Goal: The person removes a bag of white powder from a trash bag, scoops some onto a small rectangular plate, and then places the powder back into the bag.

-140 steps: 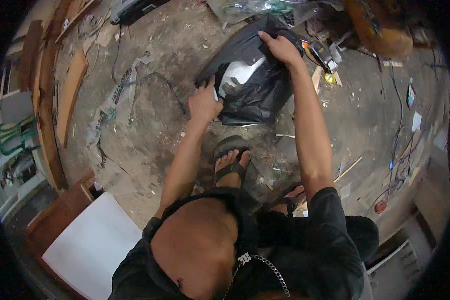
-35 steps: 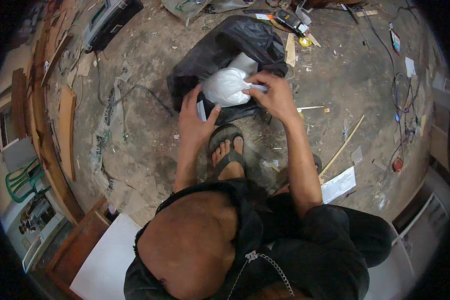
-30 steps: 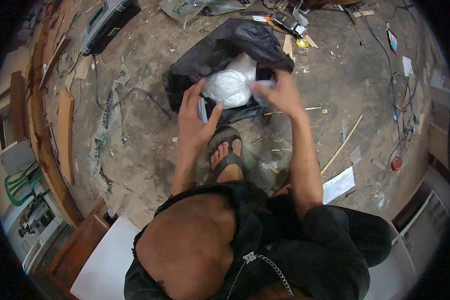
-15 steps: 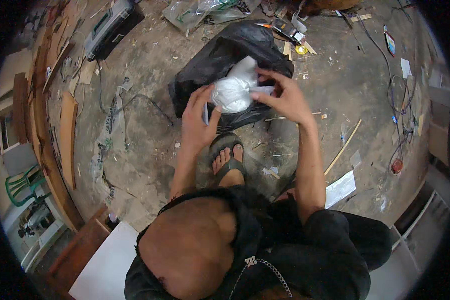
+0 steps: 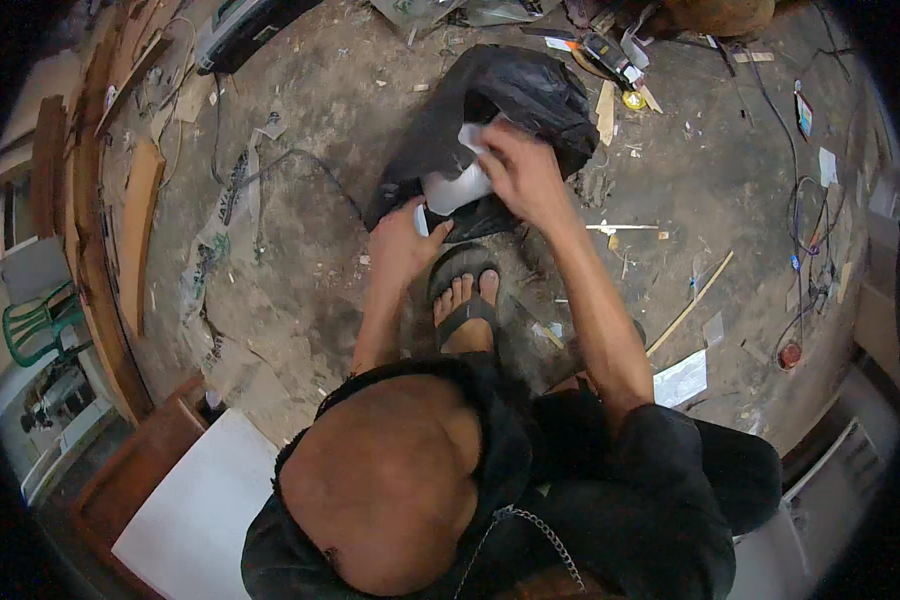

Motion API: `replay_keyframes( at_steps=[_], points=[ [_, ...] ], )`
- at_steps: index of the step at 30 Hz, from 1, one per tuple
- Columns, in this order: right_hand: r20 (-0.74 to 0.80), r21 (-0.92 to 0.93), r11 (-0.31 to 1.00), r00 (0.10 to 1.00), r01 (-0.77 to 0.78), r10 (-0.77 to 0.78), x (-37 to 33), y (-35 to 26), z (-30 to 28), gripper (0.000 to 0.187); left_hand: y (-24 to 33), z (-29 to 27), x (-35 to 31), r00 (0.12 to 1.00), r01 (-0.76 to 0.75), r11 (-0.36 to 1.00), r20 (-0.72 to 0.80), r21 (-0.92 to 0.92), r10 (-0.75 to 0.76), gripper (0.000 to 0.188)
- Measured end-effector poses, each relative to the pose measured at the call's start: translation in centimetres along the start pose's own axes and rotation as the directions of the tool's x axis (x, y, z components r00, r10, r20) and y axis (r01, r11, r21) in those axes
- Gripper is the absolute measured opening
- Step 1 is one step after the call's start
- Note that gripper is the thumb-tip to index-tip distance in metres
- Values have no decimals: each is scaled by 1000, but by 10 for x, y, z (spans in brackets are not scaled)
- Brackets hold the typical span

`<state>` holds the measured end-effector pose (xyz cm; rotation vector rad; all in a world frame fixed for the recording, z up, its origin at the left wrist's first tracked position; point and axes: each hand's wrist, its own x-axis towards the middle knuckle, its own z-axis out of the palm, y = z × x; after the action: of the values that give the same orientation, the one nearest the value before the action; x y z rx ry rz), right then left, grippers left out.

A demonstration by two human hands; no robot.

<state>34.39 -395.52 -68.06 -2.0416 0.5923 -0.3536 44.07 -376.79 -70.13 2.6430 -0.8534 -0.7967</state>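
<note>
A crumpled black plastic bag (image 5: 555, 95) lies on the floor in front of my foot. In its mouth sits a white plastic bag bundle (image 5: 457, 190), partly hidden by the black plastic. My right hand (image 5: 525, 172) is closed on the bundle's upper part, a white tip poking out by the fingers. At the black bag's near left edge, my left hand (image 5: 402, 242) grips the plastic, thumb toward me. A small flat white piece (image 5: 420, 219) shows between its thumb and fingers; whether it is held, I cannot tell.
My sandalled foot (image 5: 467, 305) is just below the bag. Wooden planks (image 5: 140, 235) and a grey case (image 5: 250, 30) lie left. Beyond the bag is a dark tool (image 5: 610, 58); cables (image 5: 800, 200) and a white sheet (image 5: 681, 379) lie right.
The white bundle has gone from lying on top of the black bag into its mouth. My right hand has moved left and over the bundle. The view has shifted slightly.
</note>
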Motion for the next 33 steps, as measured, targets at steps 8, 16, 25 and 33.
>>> replay_keyframes(
  at_steps=[8,16,25,33],
  points=[
    [-224,-471,881,961,37,-161,95,15,-3,28,-3,6,20,979,-74,990,-182,122,95,58],
    [-159,-108,983,979,-146,128,-5,9,18,23,10,10,22,908,-203,978,-368,37,202,52],
    [-186,-276,959,975,67,-121,8,17,38,15,17,11,39,851,-324,946,-439,-4,289,52],
    [-207,189,980,978,62,-22,-6,-38,34,21,12,15,7,801,-393,880,-570,-267,185,63]
  ],
)
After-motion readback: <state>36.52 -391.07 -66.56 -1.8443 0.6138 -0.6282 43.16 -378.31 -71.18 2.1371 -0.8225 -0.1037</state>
